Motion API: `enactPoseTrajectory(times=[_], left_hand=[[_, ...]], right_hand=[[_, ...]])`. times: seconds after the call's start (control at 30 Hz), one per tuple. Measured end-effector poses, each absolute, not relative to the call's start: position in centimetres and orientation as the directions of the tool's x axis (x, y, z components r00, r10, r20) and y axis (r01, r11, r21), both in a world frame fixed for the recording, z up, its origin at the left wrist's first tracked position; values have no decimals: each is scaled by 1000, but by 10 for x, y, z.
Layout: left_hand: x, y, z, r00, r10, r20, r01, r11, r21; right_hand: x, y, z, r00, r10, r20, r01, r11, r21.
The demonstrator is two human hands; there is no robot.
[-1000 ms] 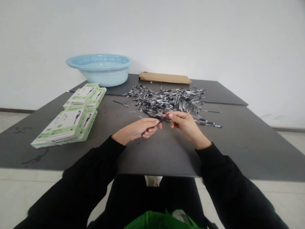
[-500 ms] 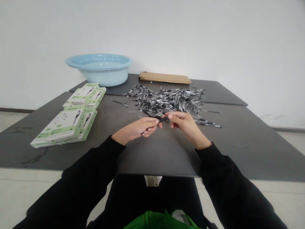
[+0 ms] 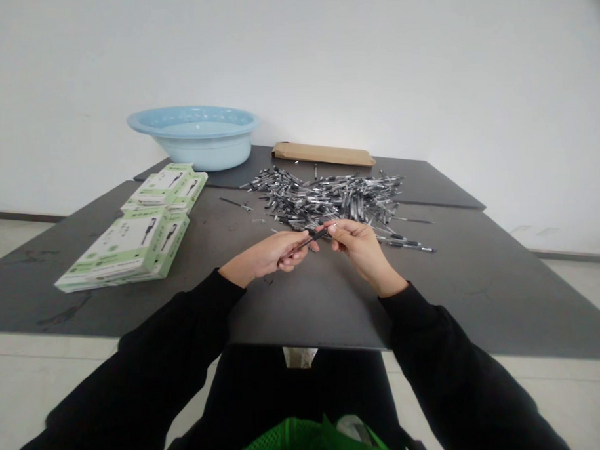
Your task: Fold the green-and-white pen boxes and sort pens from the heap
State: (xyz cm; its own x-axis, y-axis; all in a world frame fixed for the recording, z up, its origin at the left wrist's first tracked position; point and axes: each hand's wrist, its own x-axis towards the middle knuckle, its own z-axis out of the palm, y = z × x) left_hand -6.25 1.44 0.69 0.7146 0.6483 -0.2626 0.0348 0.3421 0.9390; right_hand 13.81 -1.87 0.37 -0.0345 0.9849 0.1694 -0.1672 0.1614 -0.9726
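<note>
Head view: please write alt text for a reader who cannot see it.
A person's left grip and right grip hold a pen-like item above a gray table. Beyond lies a heap of pens or pen parts; farther back, a blue basin and brown package; at left, green-white boxes.

We face a plain, pale wall (image 3: pixel 373 71) behind the dark grey table (image 3: pixel 454 292). Beyond the table's far edge we see a second dark tabletop (image 3: pixel 441 187), set close against it. Left and right of the table, we make out a dark skirting strip (image 3: pixel 19 216) at the wall's foot. Below the table we find a pale floor (image 3: pixel 54 378) with thin joint lines, under soft, even light.
</note>
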Motion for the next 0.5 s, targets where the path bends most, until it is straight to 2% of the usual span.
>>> enactPoseTrajectory(times=[0.17, 0.37, 0.5], left_hand=[[-64, 17, 6, 725, 594, -349, 61, 450, 891], [-65, 9, 11, 670, 705, -232, 11, 304, 953], [-65, 11, 9, 665, 714, -219, 0, 294, 956]], right_hand=[[139, -19, 8, 41, 984, 175, -176, 180, -968], [142, -21, 14, 77, 982, 170, -154, 180, -971], [143, -20, 13, 64, 982, 178, -138, 186, -973]])
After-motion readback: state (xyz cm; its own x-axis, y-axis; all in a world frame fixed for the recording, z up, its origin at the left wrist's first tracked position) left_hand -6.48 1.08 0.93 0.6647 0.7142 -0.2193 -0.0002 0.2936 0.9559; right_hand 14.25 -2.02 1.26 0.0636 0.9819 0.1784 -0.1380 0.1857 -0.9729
